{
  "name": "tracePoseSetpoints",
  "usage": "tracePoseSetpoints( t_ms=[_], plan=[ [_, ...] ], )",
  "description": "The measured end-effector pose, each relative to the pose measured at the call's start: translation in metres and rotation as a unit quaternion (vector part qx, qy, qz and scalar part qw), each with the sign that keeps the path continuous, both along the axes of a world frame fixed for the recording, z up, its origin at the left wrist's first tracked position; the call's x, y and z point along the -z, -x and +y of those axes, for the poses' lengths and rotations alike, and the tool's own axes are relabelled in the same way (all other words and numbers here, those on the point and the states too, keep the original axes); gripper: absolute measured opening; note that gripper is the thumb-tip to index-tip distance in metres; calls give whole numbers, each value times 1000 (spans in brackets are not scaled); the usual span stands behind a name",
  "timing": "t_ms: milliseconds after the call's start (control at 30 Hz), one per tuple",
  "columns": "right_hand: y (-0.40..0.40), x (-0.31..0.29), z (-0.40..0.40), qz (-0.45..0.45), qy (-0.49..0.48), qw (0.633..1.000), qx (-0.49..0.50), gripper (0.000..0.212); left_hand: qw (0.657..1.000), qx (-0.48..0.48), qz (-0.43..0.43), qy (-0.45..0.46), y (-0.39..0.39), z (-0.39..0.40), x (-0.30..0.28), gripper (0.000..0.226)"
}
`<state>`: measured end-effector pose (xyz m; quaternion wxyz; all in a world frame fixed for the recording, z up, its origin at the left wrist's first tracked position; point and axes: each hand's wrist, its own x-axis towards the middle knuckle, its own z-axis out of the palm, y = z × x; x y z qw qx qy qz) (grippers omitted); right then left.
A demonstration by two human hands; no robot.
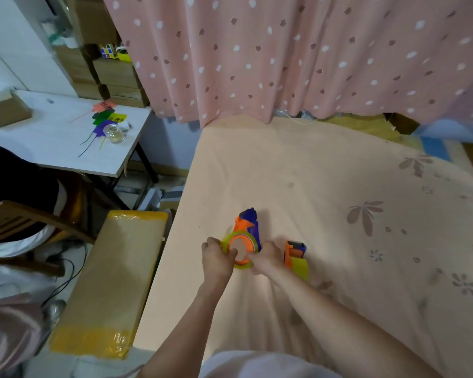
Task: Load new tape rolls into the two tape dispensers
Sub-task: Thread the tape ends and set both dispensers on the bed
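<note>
I count two dispensers (248, 225) (294, 252), two yellow tape rolls (230, 241) (301, 268), two hands (217, 257) (265, 259), one taped box (115, 279).

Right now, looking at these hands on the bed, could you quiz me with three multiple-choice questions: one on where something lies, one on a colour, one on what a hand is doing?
1. Where does the second tape dispenser lie?
A. On the white table
B. On the bed sheet, just right of the right hand
C. On the taped cardboard box

2. What colour is the tape roll being fitted?
A. Yellow
B. Red
C. Black

3. What is the left hand doing?
A. Resting flat on the sheet
B. Hanging idle off the bed
C. Gripping the roll on the dispenser

Answers: 1 B, it sits on the peach bed sheet beside the right hand. 2 A, the ring round the orange hub is translucent yellow. 3 C, its fingers curl round the roll's edge on the orange-and-purple dispenser.
</note>
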<state>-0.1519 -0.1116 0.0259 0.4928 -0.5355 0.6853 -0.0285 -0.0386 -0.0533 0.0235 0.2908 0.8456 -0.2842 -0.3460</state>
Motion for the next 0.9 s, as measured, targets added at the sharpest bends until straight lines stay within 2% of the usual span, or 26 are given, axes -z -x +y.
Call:
tracePoseSetpoints(
  t_ms=[200, 267, 333, 400, 467, 533, 633, 700, 733, 800, 833, 900],
  plan=[
    [35, -23, -13, -55, 5, 996, 66, 21, 995, 55, 63, 53, 24, -22, -25, 59],
    [47, -30, -21, -67, -5, 996, 64, 28, 984, 48, 159, 69, 25, -27, -31, 58],
    [57, -36, -27, -103, -10, 993, 62, 17, 956, 27, 285, 62, 22, -32, -36, 66],
    [65, -40, -34, -141, -15, 988, 58, 6, 930, 54, 361, 34, 18, -35, -39, 70],
    [70, -47, -39, -176, -35, 983, 39, 15, 892, 101, 441, 23, 17, -36, -40, 61],
    [73, -52, -41, -198, -51, 979, 11, 26, 865, 127, 485, 24, 21, -38, -40, 61],
    [76, -60, -42, -191, -55, 980, -24, 27, 851, 134, 506, 41, 29, -43, -44, 72],
    [77, -71, -42, -128, -52, 987, -83, 22, 856, 132, 497, 48, 31, -45, -46, 78],
    [78, -76, -44, -66, -31, 989, -129, 18, 861, 129, 490, 51, 31, -45, -45, 81],
    [81, -82, -51, 34, 80, 980, -178, 22, 871, 121, 472, 55, 32, -44, -43, 82],
    [83, -86, -55, 48, 149, 974, -163, 26, 880, 117, 458, 56, 33, -44, -42, 83],
    [86, -94, -59, -8, 219, 970, -109, 26, 894, 112, 431, 58, 37, -44, -39, 84]
  ],
)
